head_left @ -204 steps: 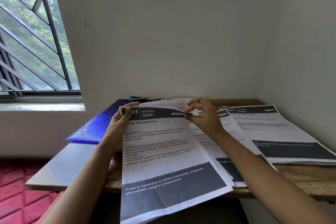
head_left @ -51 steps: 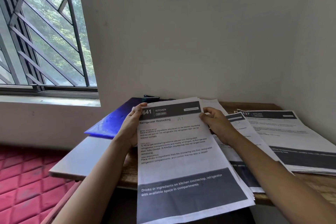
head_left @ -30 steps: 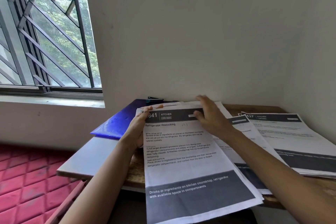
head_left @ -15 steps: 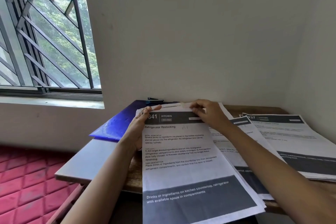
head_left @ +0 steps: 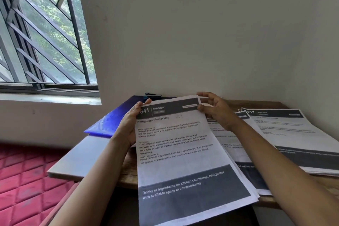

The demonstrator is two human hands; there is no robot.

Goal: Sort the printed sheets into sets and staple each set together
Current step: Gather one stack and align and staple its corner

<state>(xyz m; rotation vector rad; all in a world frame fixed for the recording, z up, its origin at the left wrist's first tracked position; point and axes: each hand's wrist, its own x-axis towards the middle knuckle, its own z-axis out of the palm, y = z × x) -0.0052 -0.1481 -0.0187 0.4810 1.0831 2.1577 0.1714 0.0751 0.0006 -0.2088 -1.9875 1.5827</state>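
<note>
A stack of printed sheets (head_left: 179, 152), topped by the page headed "641 Kitchen, Refrigerator Restocking", hangs over the front edge of the wooden table (head_left: 128, 174). My left hand (head_left: 128, 126) grips the stack's top left corner, thumb on the header. My right hand (head_left: 214, 110) pinches the top right corner between thumb and fingers. A second pile (head_left: 238, 150) lies under and right of the stack. A third pile headed "437" (head_left: 293, 137) lies at the far right. A dark stapler (head_left: 153, 95) shows partly behind the sheets, against the wall.
A blue folder (head_left: 113, 123) lies at the table's back left, on a grey board (head_left: 88, 158) that juts out left. Walls close in behind and to the right. A barred window (head_left: 42, 33) is at left, red quilted bedding (head_left: 23, 181) below it.
My right hand, which lay flat on the header a second ago, has closed on the stack's top right corner and now lifts it slightly. My left hand keeps its hold.
</note>
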